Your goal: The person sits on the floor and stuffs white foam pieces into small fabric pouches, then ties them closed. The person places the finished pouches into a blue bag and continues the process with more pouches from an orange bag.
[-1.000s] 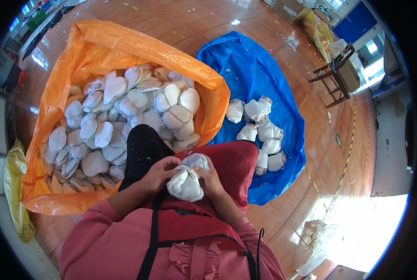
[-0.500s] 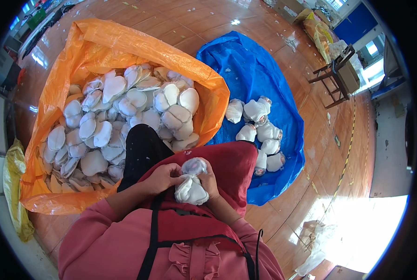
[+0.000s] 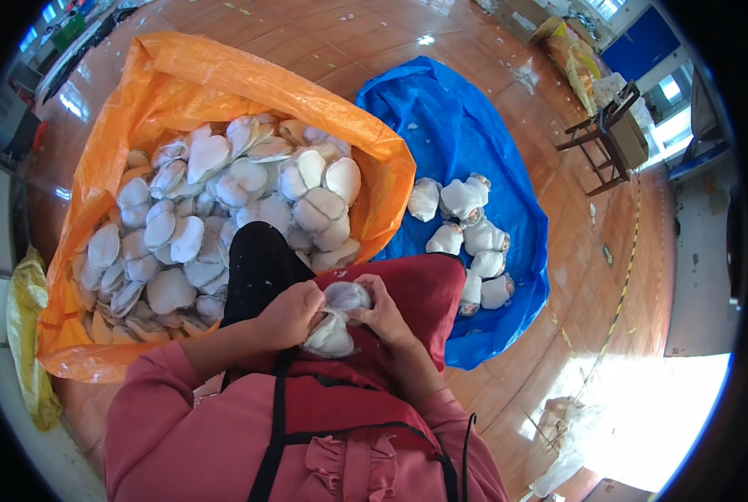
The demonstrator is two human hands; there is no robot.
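Above the dark red apron on my lap, both hands hold a small white cloth bundle. Its upper end is a rounded, greyish, shiny-looking knob; what is inside I cannot make out. My left hand is closed, pinching the cloth at the bundle's left side, its fingertips partly hidden. The fingers of my right hand curl round the knob from the right. To the left, an orange sack lies opened wide, heaped with white padded fabric pieces.
Right of my knee spreads a blue sack with several finished-looking white bundles on it. A wooden chair stands on the tiled floor at the far right. A yellow bag lies by the left wall.
My left hand has turned and closed further over the bundle's side. The bundle has tilted and shifted slightly left, with my right hand's fingers now over the knob.
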